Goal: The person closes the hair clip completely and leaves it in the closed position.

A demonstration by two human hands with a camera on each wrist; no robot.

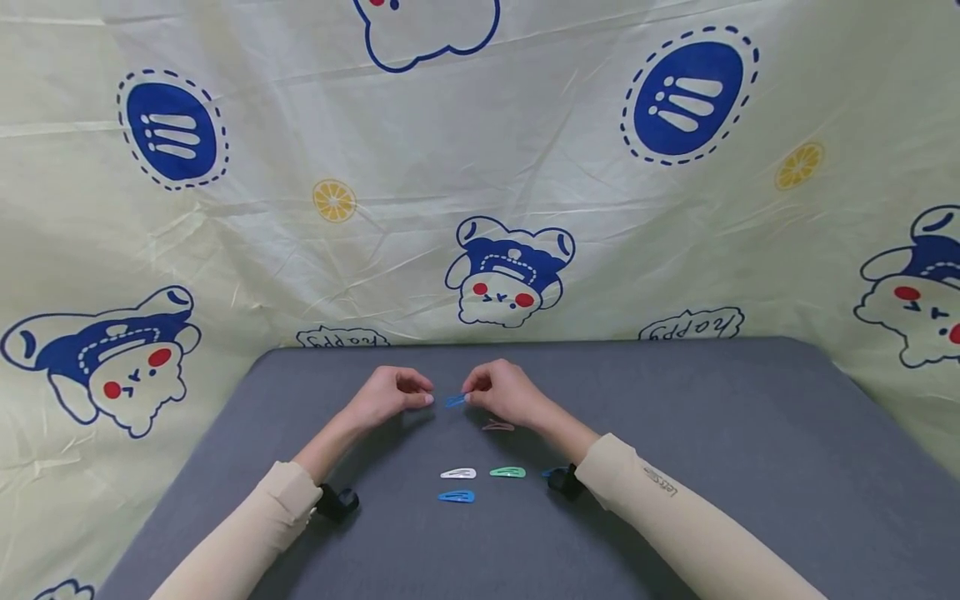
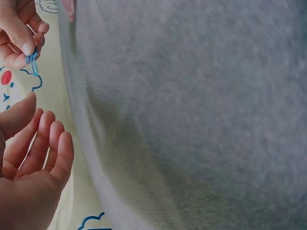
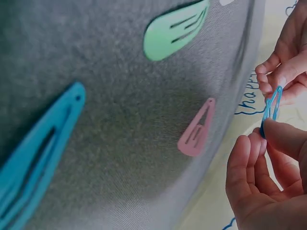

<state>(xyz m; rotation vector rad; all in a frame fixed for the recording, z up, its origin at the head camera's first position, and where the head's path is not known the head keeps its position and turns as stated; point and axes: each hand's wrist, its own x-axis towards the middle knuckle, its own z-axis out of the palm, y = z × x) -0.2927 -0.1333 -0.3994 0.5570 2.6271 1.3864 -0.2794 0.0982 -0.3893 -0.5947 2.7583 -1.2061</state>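
Over the far part of the table, my right hand [image 1: 510, 393] pinches a blue snap hair clip [image 1: 455, 402] between thumb and fingers. The narrow end of that clip [image 3: 274, 103] points toward my left hand, and its strips look spread apart. My left hand [image 1: 390, 395] is held just left of the clip, apart from it, with nothing between its loosely bent fingers [image 2: 56, 143]. Below my right hand a pink hair clip [image 1: 498, 426] lies on the table. Nearer lie a white clip [image 1: 458, 473], a green clip [image 1: 507, 472] and another blue clip [image 1: 457, 497].
One more blue clip [image 3: 41, 158] lies under my right forearm, mostly hidden in the head view by the black wrist camera [image 1: 566, 482]. Grey cloth covers the table [image 1: 712, 433]. A printed curtain [image 1: 405, 275] hangs behind the table's far edge.
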